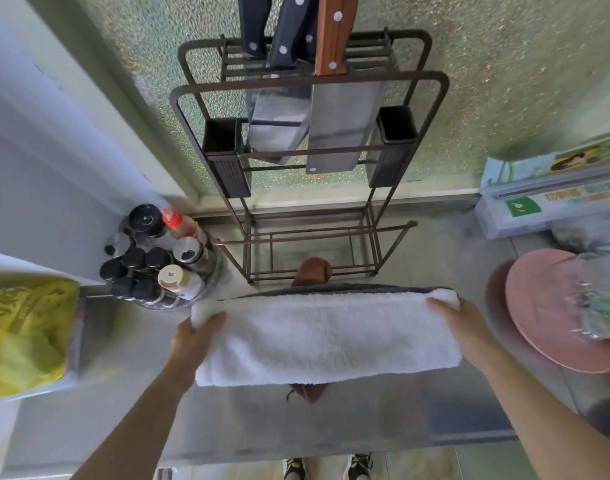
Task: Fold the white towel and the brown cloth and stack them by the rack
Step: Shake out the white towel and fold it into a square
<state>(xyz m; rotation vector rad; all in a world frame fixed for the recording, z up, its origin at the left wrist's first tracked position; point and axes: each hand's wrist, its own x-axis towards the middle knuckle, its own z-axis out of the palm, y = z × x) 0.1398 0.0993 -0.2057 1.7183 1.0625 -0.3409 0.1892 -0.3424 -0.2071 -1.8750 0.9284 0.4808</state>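
The white towel (326, 336) is stretched out as a long folded band in front of the dark metal rack (310, 233). My left hand (192, 337) grips its left end and my right hand (464, 329) grips its right end, thumbs on top. The brown cloth (312, 270) lies mostly hidden under the towel; one part shows beyond the far edge by the rack's foot, another part (308, 391) below the near edge.
The rack holds several knives (317, 109). A cluster of spice bottles (151, 258) stands at the left, a yellow bag (22, 330) further left. Pink plates (553, 313) lie at the right, a cling-film box (553, 199) behind them. The steel counter (296, 424) edge runs near me.
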